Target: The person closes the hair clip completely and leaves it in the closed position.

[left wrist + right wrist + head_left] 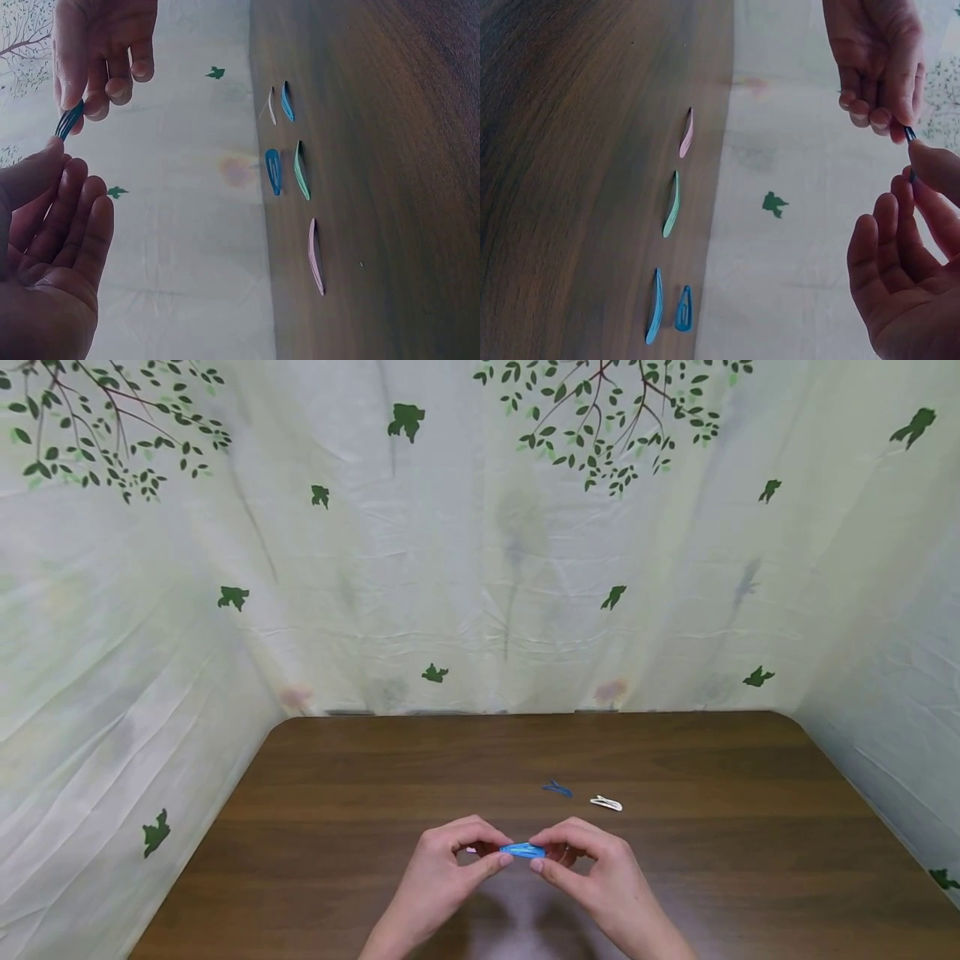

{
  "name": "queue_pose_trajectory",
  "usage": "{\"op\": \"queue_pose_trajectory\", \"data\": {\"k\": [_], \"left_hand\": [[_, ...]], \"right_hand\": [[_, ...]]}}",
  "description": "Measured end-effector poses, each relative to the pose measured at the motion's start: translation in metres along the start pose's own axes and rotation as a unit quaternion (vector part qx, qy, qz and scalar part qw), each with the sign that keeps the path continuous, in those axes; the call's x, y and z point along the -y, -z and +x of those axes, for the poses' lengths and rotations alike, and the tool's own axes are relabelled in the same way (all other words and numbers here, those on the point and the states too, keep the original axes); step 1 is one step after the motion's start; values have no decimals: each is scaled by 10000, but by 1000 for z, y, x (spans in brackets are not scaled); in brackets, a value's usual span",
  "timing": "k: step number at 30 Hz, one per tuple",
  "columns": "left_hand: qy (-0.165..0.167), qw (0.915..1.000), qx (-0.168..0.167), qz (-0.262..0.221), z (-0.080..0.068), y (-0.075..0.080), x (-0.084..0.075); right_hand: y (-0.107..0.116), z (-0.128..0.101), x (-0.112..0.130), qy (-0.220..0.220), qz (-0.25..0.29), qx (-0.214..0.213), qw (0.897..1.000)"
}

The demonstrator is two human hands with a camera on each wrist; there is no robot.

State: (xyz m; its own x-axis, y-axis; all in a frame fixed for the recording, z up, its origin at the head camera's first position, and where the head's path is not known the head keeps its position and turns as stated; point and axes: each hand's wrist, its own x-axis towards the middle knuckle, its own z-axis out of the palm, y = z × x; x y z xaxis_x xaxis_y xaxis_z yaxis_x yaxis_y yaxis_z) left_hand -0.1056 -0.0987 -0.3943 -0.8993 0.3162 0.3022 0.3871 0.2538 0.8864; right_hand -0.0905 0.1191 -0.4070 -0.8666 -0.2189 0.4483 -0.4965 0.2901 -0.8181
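You face a brown wood-grain worktop (375, 760) with rounded far corners; behind it you see a pale, creased cloth (450, 543) bearing leafy branches (615, 414), scattered dark green shapes (407, 422) and faint reddish blotches (611, 691) low down

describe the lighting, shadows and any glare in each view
Head view: bright overall, soft shadows on the table below the left hand and right hand, a pale sheen between those shadows; left wrist view: dimmer, the fingers shaded against pale cloth; right wrist view: also dim, the held clip looking dark.
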Motion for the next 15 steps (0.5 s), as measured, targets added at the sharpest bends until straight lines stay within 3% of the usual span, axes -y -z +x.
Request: {"op": "queue_pose_trajectory", "data": {"k": [15], "left_hand": [[-332, 9991, 172, 188, -3, 7, 9]], "right_hand": [[-4, 0, 0, -38, -40, 185, 9998]]}}
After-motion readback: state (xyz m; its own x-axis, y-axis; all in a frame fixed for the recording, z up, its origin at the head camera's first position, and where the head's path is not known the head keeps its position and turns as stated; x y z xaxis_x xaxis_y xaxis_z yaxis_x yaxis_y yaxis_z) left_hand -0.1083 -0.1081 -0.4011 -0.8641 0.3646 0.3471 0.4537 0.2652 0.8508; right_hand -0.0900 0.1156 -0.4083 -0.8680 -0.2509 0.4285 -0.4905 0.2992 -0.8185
